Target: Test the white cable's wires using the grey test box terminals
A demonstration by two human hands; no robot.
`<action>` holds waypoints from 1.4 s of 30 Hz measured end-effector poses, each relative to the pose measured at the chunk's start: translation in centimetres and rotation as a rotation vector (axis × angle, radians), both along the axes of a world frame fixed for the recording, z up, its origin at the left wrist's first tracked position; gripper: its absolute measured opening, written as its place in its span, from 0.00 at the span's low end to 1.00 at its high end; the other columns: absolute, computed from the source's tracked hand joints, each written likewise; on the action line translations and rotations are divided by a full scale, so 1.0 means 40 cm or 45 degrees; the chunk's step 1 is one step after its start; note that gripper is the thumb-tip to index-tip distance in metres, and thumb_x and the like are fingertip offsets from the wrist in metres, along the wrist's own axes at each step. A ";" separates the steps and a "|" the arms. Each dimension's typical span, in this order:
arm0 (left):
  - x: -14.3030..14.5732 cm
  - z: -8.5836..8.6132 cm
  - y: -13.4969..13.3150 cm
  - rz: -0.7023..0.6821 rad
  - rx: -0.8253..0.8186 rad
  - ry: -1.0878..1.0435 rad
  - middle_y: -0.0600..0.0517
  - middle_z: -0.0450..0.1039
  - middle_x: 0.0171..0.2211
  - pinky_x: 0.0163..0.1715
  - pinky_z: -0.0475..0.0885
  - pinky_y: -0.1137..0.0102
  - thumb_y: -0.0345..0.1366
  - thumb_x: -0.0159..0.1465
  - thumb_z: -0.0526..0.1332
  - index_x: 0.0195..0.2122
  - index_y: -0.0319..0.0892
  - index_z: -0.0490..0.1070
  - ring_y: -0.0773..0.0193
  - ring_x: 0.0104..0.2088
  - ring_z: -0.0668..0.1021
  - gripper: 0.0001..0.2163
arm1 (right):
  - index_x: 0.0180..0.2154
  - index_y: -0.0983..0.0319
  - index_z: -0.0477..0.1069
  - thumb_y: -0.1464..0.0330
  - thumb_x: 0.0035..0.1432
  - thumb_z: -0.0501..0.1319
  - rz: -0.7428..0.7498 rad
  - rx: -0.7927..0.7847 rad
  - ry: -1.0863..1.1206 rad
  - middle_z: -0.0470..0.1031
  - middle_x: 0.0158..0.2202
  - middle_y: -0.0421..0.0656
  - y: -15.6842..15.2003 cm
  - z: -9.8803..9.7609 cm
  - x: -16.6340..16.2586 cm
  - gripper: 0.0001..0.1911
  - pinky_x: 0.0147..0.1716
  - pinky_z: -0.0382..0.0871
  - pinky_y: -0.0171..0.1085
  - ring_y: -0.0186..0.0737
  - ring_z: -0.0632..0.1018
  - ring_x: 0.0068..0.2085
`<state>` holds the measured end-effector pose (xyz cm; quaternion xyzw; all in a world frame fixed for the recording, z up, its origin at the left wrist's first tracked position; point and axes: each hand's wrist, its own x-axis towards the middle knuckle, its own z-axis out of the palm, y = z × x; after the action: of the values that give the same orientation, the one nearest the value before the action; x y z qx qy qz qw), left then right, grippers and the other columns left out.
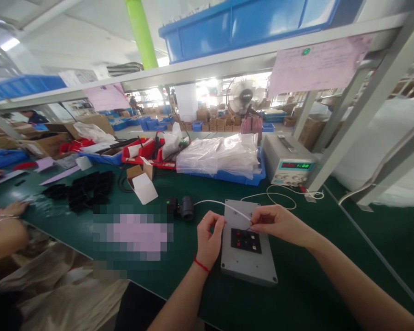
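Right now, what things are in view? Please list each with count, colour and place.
test box: one, grey with black panel, on green bench under the hands
cable: one, white, runs from the hands across test box
black part: one, left of test box
power supply: one, grey, lit display, behind test box
bags: a heap, clear, in blue tray
black pieces: a pile, left on bench
red trays: several, back left
fan: one, far back
co-worker's hand: one, far left
left hand: pinches cable
right hand: fingertips at black panel
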<state>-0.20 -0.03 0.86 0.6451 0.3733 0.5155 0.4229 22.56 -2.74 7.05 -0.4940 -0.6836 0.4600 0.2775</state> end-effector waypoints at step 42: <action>0.003 -0.005 -0.002 0.033 0.025 0.010 0.54 0.64 0.27 0.33 0.61 0.68 0.40 0.69 0.57 0.25 0.41 0.66 0.64 0.30 0.68 0.15 | 0.33 0.62 0.74 0.55 0.59 0.65 0.019 -0.036 -0.058 0.77 0.38 0.44 -0.007 0.010 -0.006 0.16 0.44 0.73 0.47 0.48 0.78 0.40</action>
<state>-0.06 -0.12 0.65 0.6464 0.3780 0.5220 0.4083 22.33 -3.02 7.45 -0.5031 -0.6869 0.4602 0.2514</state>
